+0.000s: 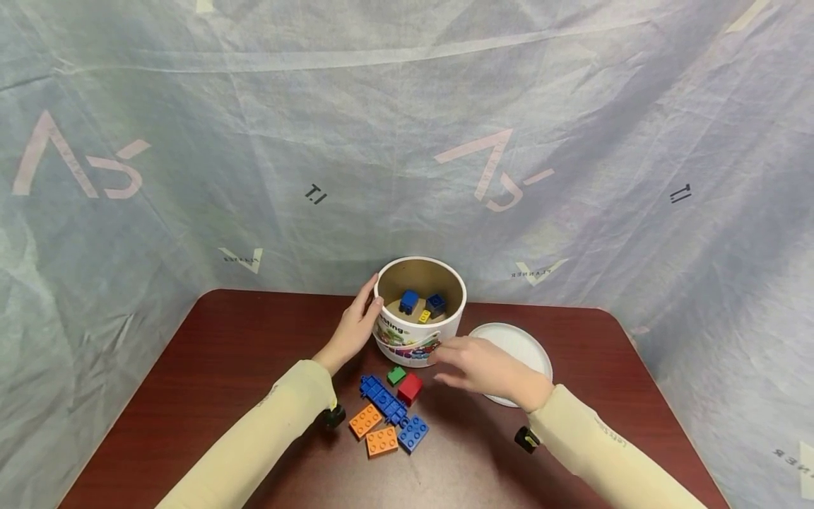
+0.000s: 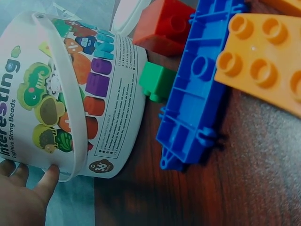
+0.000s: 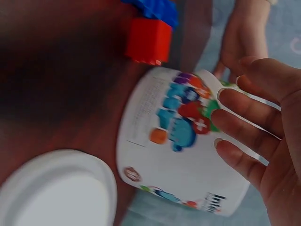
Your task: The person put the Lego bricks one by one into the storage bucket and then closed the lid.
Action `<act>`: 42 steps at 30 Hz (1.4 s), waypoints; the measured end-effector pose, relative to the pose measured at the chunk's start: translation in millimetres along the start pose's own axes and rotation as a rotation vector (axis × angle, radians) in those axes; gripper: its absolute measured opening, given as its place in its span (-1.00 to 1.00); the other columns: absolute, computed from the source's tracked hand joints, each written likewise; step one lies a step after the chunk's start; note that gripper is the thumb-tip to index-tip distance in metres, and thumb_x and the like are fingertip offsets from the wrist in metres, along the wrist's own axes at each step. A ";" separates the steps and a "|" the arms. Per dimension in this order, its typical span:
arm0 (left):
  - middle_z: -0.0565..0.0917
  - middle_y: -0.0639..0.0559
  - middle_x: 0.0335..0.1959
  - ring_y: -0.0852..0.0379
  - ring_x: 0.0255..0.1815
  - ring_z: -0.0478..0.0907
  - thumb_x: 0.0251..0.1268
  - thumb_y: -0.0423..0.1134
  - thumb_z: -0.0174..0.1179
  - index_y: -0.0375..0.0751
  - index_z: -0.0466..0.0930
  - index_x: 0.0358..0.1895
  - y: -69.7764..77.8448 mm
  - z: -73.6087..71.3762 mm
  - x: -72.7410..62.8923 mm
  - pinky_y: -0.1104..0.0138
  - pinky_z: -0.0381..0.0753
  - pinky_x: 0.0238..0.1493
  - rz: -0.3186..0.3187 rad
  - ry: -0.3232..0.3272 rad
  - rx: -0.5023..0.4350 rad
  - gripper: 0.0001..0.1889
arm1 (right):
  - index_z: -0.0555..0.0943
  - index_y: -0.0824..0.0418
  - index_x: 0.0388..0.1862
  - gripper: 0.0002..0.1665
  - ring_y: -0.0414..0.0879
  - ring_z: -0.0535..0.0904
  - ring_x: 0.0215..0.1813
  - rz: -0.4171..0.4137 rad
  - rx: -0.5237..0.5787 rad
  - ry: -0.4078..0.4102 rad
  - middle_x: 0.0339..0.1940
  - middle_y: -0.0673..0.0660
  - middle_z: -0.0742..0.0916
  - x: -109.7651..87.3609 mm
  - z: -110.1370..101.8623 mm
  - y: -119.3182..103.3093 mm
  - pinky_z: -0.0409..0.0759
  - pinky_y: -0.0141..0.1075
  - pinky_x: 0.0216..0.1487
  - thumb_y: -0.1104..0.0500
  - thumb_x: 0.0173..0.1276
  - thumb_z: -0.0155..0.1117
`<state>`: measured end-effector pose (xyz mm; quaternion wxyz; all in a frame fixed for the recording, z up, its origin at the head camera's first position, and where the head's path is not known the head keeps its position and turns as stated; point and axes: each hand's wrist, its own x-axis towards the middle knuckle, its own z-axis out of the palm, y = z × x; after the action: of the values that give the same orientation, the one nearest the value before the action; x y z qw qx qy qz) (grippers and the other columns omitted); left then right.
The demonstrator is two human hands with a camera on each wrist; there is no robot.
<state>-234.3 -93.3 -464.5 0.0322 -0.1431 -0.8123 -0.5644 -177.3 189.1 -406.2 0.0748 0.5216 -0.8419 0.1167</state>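
My left hand [image 1: 352, 329] rests against the left side of a white bucket [image 1: 389, 338], with extended fingers near its rim. In front of the bucket's right side is my right hand [image 1: 480, 364], its fingers extended and holding nothing; in the right wrist view, these fingers [image 3: 249, 134] are spread before the printed wall. Inside the bucket lie two blue blocks [image 1: 409, 302] and a small yellow block [image 1: 425, 316]. Below it on the table are a green block [image 1: 396, 375], a red block [image 1: 410, 388] and a long blue block base [image 1: 384, 399].
Two orange bricks [image 1: 381, 442] and a blue brick [image 1: 413, 433] lie nearer the front of the dark red table [image 1: 254, 353]. A round white lid [image 1: 518, 346] is right of the bucket, partly behind my right hand. Grey cloth [image 1: 381, 141] hangs behind the table.
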 end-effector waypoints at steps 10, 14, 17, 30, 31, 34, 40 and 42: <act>0.14 -0.05 0.69 -0.13 0.65 0.13 0.73 -0.05 -0.08 0.04 0.02 0.72 -3.2 0.1 0.9 -0.12 0.19 0.57 0.002 0.018 0.000 -0.37 | 0.71 0.12 -0.08 -0.79 -0.26 0.64 -0.21 -0.025 0.047 -0.069 -0.23 -0.04 0.71 -13.4 36.2 -10.6 0.65 -0.39 -0.14 0.08 0.39 0.48; 0.19 -0.10 0.67 -0.15 0.63 0.17 0.72 -0.08 -0.03 0.01 0.07 0.71 -4.1 -0.6 0.8 -0.10 0.23 0.56 0.026 0.038 0.002 -0.38 | 0.72 0.13 -0.01 -0.74 -0.25 0.65 -0.16 -0.026 0.076 -0.104 -0.18 -0.02 0.72 -15.7 47.0 -16.6 0.66 -0.38 -0.08 0.07 0.41 0.47; 0.21 -0.14 0.66 -0.17 0.62 0.20 0.71 -0.12 0.00 -0.02 0.11 0.69 -3.6 -1.2 0.8 -0.08 0.28 0.54 0.037 0.051 -0.011 -0.38 | 0.72 0.13 0.06 -0.68 -0.24 0.67 -0.10 -0.038 0.086 -0.121 -0.11 -0.01 0.72 -16.1 53.3 -20.8 0.67 -0.36 -0.02 0.06 0.40 0.48; 0.18 -0.07 0.67 -0.11 0.63 0.19 0.72 -0.15 -0.03 0.02 0.13 0.69 1.3 -1.5 1.8 -0.06 0.31 0.52 -0.010 0.041 -0.023 -0.41 | 0.70 0.09 0.18 -0.59 -0.25 0.68 0.08 -0.072 0.094 -0.178 0.09 -0.04 0.74 -19.6 72.2 -27.0 0.65 -0.35 0.11 0.07 0.38 0.49; 0.18 -0.07 0.67 -0.10 0.64 0.17 0.72 -0.15 -0.04 0.02 0.13 0.69 1.2 -1.6 1.9 -0.06 0.30 0.53 -0.010 0.040 -0.022 -0.42 | 0.70 0.09 0.18 -0.59 -0.25 0.68 0.09 -0.075 0.096 -0.179 0.09 -0.04 0.74 -19.9 73.0 -27.2 0.65 -0.35 0.12 0.07 0.38 0.49; 0.17 -0.04 0.68 -0.08 0.65 0.14 0.72 -0.15 -0.05 0.05 0.12 0.69 0.8 -1.8 2.1 -0.06 0.26 0.55 -0.013 0.038 -0.014 -0.42 | 0.70 0.09 0.16 -0.60 -0.25 0.68 0.12 -0.078 0.097 -0.177 0.09 -0.04 0.75 -20.3 74.7 -27.7 0.64 -0.36 0.14 0.07 0.37 0.50; 0.18 -0.02 0.68 -0.07 0.66 0.12 0.72 -0.14 -0.05 0.11 0.13 0.69 0.4 -1.8 1.8 -0.09 0.23 0.56 -0.012 0.040 -0.004 -0.42 | 0.70 0.09 0.17 -0.58 -0.24 0.67 0.15 -0.079 0.101 -0.182 0.11 -0.04 0.75 -21.0 74.7 -28.9 0.63 -0.36 0.16 0.08 0.36 0.51; 0.18 -0.02 0.67 -0.08 0.65 0.13 0.72 -0.13 -0.05 0.12 0.13 0.69 0.3 -1.7 1.9 -0.10 0.25 0.55 -0.009 0.042 -0.003 -0.42 | 0.70 0.09 0.18 -0.57 -0.24 0.67 0.15 -0.084 0.094 -0.184 0.12 -0.04 0.74 -21.6 74.7 -28.9 0.63 -0.36 0.17 0.08 0.36 0.51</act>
<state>-236.3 -94.4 -463.2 0.0464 -0.1274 -0.8112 -0.5688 -142.1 174.7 -480.0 -0.0225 0.5680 -0.8160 0.1047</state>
